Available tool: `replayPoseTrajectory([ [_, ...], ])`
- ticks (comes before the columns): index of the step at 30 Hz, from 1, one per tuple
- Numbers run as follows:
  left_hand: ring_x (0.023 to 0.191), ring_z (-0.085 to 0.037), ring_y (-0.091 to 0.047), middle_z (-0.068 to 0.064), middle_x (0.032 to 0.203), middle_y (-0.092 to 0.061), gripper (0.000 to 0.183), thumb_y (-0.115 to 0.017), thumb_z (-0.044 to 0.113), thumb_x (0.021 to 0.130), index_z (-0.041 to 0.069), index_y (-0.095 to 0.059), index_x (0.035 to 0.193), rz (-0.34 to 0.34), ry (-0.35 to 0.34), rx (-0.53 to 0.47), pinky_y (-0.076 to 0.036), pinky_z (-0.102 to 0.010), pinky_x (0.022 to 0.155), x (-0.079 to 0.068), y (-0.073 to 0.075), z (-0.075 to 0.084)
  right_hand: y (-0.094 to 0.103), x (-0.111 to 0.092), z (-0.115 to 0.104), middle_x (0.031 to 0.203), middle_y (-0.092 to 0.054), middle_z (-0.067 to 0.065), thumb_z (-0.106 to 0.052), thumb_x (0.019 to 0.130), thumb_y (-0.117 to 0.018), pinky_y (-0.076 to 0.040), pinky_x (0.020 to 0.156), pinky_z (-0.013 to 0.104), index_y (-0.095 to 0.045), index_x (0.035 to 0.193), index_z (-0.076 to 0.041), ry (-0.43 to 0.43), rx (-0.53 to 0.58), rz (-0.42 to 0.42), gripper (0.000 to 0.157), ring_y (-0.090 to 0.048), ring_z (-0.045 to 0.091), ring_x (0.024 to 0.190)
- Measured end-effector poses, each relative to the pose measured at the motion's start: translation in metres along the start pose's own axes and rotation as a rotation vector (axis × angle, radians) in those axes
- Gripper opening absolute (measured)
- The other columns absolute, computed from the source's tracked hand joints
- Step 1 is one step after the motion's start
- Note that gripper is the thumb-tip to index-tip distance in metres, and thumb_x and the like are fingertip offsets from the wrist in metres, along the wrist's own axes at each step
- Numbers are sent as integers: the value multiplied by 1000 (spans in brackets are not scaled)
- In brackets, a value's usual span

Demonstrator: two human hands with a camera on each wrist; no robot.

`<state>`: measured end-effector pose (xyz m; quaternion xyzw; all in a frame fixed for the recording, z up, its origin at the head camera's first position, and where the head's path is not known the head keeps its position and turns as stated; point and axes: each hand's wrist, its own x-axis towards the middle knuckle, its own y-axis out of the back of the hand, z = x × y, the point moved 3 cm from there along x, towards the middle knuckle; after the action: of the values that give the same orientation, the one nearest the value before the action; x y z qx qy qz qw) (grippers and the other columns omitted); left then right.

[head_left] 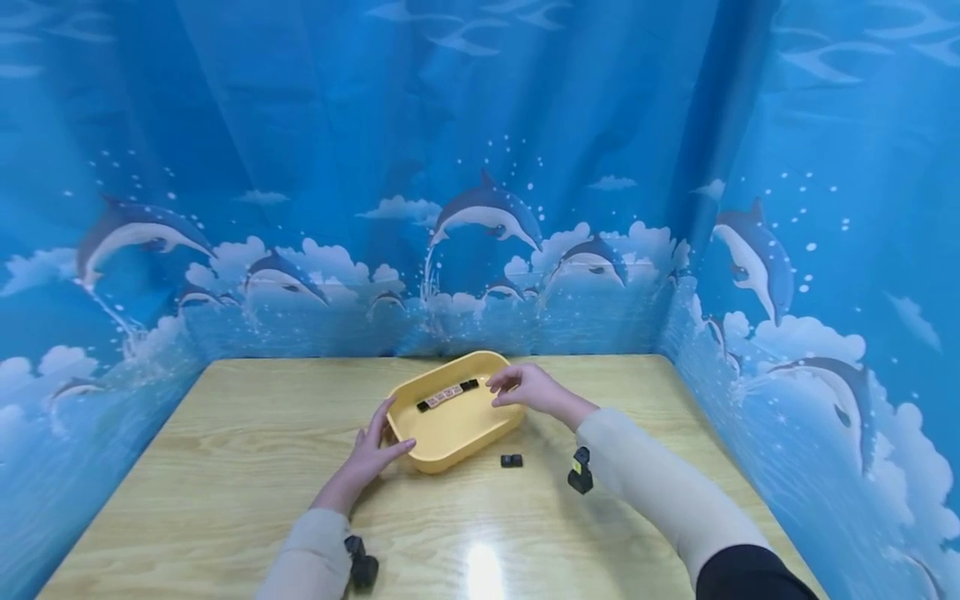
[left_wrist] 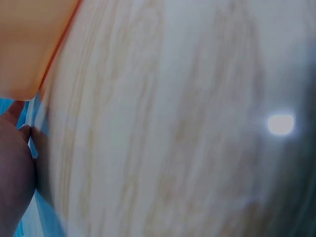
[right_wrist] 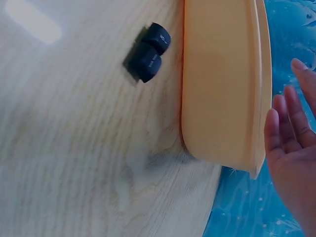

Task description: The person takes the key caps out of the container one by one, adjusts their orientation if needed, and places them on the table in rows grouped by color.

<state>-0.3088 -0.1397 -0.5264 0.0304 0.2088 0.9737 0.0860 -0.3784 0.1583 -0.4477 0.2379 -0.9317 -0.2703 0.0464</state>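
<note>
A yellow plastic tray (head_left: 459, 427) sits at an angle on the table. Inside it lies a row of keycaps (head_left: 447, 395), pale pink in the middle and black at both ends. My left hand (head_left: 367, 457) holds the tray's left corner, thumb at the near rim and fingers along the left side. Over the tray's right end hovers my right hand (head_left: 536, 390), its fingers loosely bent with nothing visible between them; the right wrist view shows them apart from one another. Two black keycaps (right_wrist: 150, 52) lie side by side on the table near the tray.
The light wooden table (head_left: 247, 467) carries the tray and the loose keycaps. A blue curtain (head_left: 345, 208) printed with dolphins hangs behind the table and along both sides. A bright light reflection shows on the near tabletop.
</note>
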Motion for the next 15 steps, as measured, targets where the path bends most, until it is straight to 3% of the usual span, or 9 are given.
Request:
replayPoseTrajectory([
  [3,143,-42,-20,-27,153,-26,90,-72,27,89,16,-13,156,-2,3,-3,18,-56,112,1,0,-2,-2,10,2,115,-66,20,-6,84,-76,-56,85,37,-64,120,3,-44,42,-7,39,-65,21,95],
  [9,143,-42,-18,-26,154,-26,91,-73,30,88,18,-14,156,7,7,4,17,-56,112,0,-1,-3,-2,25,4,116,-67,9,-8,86,-74,-55,87,40,-64,123,-1,-98,0,-3,39,-64,20,99],
  [15,142,-43,-20,-26,153,-26,90,-73,30,88,17,-15,156,14,1,10,16,-57,112,-1,-1,-1,-6,34,5,131,-60,14,-19,87,-75,-50,95,46,-60,130,-3,-113,15,-86,48,-61,22,109],
])
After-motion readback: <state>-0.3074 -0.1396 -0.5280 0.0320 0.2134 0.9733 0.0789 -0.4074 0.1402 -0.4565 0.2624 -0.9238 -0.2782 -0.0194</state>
